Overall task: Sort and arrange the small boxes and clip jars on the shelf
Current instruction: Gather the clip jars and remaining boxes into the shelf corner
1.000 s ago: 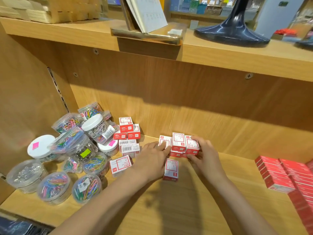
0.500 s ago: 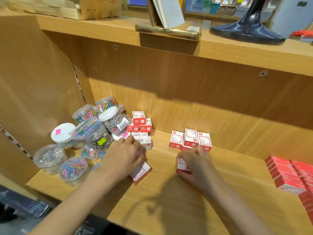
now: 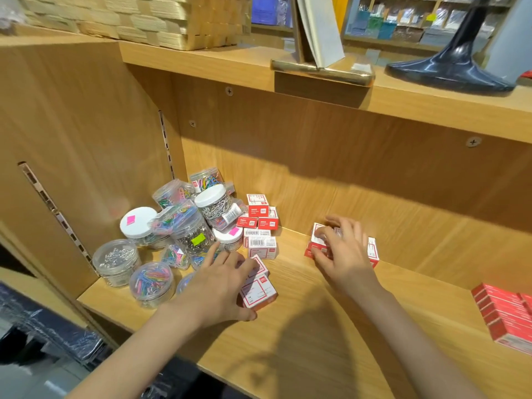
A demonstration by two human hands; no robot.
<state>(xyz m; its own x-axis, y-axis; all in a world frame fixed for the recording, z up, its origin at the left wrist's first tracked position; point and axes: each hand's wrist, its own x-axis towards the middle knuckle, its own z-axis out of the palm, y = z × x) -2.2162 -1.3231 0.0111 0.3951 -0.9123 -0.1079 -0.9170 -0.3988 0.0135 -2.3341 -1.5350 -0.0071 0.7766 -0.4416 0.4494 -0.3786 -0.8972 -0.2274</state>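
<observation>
On the wooden shelf (image 3: 302, 341) the left hand (image 3: 218, 286) lies over two small red and white boxes (image 3: 259, 295) near the front, its thumb under the lower box and its fingers curled round them. The right hand (image 3: 345, 254) sits on a small cluster of like boxes (image 3: 316, 243) further back, fingers bent over their tops and gripping them. Between the hands, towards the back wall, stands a loose stack of more boxes (image 3: 260, 226). In the left corner is a heap of clear clip jars (image 3: 175, 228), some with white lids, holding coloured or silver clips. Flat red packs (image 3: 506, 315) lie at the right edge
</observation>
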